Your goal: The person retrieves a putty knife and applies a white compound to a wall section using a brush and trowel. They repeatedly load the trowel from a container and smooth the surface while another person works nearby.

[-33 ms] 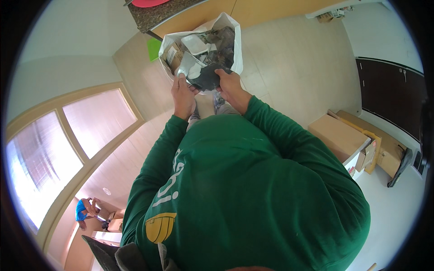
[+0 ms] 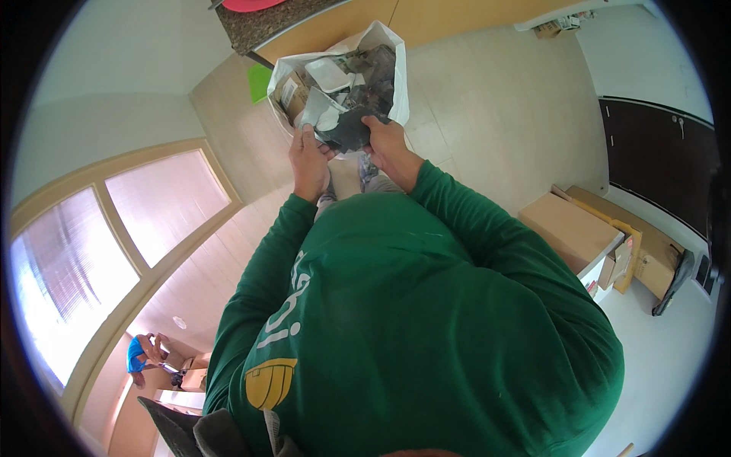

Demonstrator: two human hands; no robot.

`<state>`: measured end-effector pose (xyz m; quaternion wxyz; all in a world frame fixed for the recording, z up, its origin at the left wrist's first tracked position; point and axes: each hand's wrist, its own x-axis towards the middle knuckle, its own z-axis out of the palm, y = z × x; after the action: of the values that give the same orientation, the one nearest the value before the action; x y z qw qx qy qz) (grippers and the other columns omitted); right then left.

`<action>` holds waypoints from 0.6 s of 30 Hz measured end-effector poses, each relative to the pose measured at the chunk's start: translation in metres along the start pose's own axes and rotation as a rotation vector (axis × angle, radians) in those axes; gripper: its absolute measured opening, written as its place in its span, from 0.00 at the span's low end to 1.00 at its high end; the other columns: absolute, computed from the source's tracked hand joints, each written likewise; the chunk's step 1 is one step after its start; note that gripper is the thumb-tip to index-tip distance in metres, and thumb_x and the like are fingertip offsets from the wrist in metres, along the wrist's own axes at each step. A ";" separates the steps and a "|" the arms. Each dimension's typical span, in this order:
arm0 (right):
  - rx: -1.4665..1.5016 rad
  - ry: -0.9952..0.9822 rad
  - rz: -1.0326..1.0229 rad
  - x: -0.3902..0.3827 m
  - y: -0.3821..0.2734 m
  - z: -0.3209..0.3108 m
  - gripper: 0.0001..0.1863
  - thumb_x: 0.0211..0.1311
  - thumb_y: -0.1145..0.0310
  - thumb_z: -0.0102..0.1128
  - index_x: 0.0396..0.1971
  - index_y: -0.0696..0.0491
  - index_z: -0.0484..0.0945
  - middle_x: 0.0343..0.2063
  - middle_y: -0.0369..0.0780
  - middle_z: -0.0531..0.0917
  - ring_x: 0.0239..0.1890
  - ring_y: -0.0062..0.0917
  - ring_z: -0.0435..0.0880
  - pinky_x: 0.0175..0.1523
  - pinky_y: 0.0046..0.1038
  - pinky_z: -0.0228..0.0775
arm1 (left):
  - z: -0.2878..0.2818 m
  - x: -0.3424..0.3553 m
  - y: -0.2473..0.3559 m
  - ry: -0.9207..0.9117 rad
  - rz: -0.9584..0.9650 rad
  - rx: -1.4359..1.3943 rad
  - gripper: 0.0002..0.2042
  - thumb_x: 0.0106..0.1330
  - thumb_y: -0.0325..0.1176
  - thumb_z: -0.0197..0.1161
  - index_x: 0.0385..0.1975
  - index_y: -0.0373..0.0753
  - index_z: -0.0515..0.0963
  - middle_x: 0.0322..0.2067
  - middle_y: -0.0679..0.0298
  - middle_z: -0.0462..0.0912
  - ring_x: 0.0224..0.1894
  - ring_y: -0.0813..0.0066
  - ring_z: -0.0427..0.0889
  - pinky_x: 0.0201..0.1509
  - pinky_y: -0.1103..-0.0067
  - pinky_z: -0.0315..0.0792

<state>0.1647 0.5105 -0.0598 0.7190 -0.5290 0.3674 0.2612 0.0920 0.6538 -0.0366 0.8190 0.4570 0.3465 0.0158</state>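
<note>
A large white bag (image 2: 399, 84) stands open in front of me, filled with mixed bits: dark pieces, a pale plastic container (image 2: 327, 75), white scraps and a brown cardboard piece (image 2: 293, 97). Over the bag's near edge, my left hand (image 2: 308, 160) is closed on the left end of a dark flat piece (image 2: 346, 131) with lighter material beside it; its thumb points up and fingertips curl underneath. My right hand (image 2: 387, 143) grips the same dark piece from the right, thumb on top. My feet and legs show just below the bag.
A granite-topped counter (image 2: 251, 34) with yellow fronts stands beyond the bag, a green object (image 2: 259, 84) near it. Cardboard boxes (image 2: 563, 228) lie at right by a dark door (image 2: 655, 160). A framed window (image 2: 152, 202) is left; a person in blue (image 2: 139, 352) is at lower left among boxes.
</note>
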 end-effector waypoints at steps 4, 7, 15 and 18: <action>0.022 0.052 0.084 -0.006 -0.007 0.008 0.13 0.63 0.71 0.64 0.39 0.62 0.72 0.29 0.45 0.79 0.18 0.30 0.75 0.16 0.32 0.60 | -0.004 -0.003 -0.010 0.029 -0.012 0.028 0.12 0.80 0.41 0.49 0.45 0.39 0.72 0.34 0.64 0.78 0.31 0.75 0.81 0.36 0.76 0.81; 0.074 0.110 0.093 0.002 -0.010 0.009 0.12 0.64 0.70 0.64 0.39 0.61 0.73 0.28 0.44 0.79 0.17 0.30 0.75 0.16 0.32 0.61 | -0.003 -0.014 -0.005 -0.020 -0.020 0.117 0.14 0.80 0.42 0.49 0.47 0.38 0.73 0.32 0.66 0.78 0.31 0.76 0.81 0.36 0.76 0.80; -0.230 -0.020 -0.350 0.015 -0.057 -0.007 0.14 0.71 0.63 0.60 0.43 0.60 0.79 0.30 0.39 0.83 0.27 0.24 0.80 0.28 0.29 0.71 | -0.021 0.000 0.035 0.039 0.304 0.776 0.13 0.76 0.35 0.51 0.49 0.31 0.75 0.30 0.46 0.82 0.29 0.54 0.81 0.38 0.64 0.74; -0.394 -0.127 -0.562 0.016 -0.040 -0.019 0.20 0.75 0.56 0.55 0.48 0.61 0.79 0.32 0.37 0.83 0.32 0.20 0.79 0.39 0.26 0.73 | 0.010 -0.025 0.054 -0.151 0.498 1.020 0.16 0.76 0.37 0.50 0.54 0.32 0.75 0.33 0.43 0.82 0.37 0.44 0.83 0.42 0.60 0.75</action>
<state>0.2004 0.4800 -0.0530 0.6685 -0.7207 0.1043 0.1511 0.0944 0.6695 0.0219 0.4890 0.8621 0.1328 0.0063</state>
